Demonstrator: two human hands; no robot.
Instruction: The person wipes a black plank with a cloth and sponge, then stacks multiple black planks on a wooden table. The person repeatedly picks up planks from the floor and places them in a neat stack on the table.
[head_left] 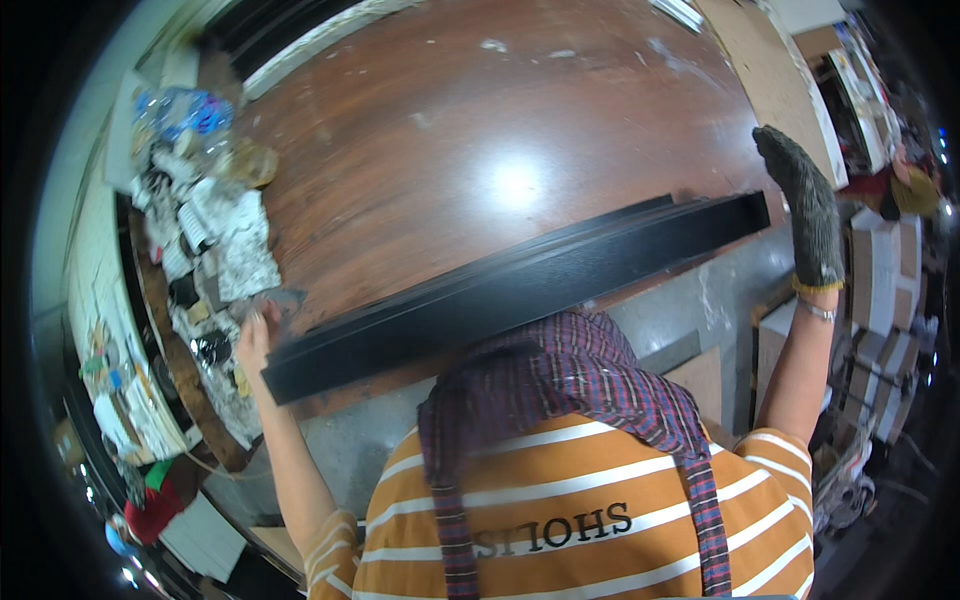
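Note:
Long black wooden boards with a faint grain lie together across the near edge of the table, slanting up to the right. My bare left hand is at their left end, its fingers closed on a thin, dark grey piece, perhaps sandpaper or cloth; motion blurs it. Beyond their right end, my right hand is raised in a dark grey knitted glove with a yellow cuff. Its fingers are stretched out close together, apart from the boards, and nothing shows in them.
The brown table top has white scuffs. Crumpled stained papers and plastic bottles crowd its left side. A tan board lies at the far right, and dark panels at the far left. Another person is at lower left.

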